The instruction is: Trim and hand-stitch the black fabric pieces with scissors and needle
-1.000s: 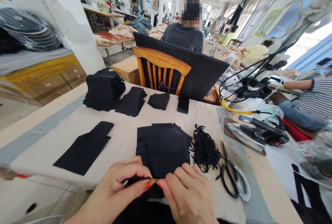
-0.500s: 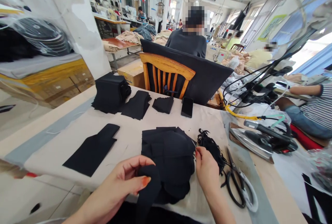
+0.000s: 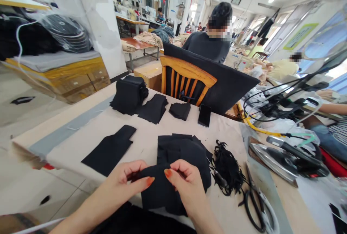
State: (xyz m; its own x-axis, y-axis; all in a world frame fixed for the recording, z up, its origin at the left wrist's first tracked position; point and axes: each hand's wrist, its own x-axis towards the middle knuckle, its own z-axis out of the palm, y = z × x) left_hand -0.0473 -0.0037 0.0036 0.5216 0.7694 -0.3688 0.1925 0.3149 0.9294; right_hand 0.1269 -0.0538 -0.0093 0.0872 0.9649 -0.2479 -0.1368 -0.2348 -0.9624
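My left hand [image 3: 127, 183] pinches a black fabric piece [image 3: 155, 176] between thumb and fingers. At that piece's right end, my right hand [image 3: 187, 181] is closed on its edge. Beneath and beyond the hands lies a pile of black fabric pieces [image 3: 187, 147]. A slim pointed tool [image 3: 221, 180] rests at the pile's right side, against a tangle of black fabric strips [image 3: 229, 165]. Further right are black-handled scissors [image 3: 253, 194] with one loop wrapped in white. One cut black piece [image 3: 111, 150] lies flat to the left.
Stacked black fabric [image 3: 128, 94], two smaller black stacks [image 3: 153, 108] [image 3: 180, 111] and a phone [image 3: 204, 115] line the table's far side. An iron [image 3: 282, 158] sits on a board at right, with cables above it. Beyond the table stands a wooden chair [image 3: 187, 68]; a person sits past it.
My right hand has moved left from beside the pile's right edge to the fabric piece and now grips it. The slim tool lies on the table. The view has shifted left.
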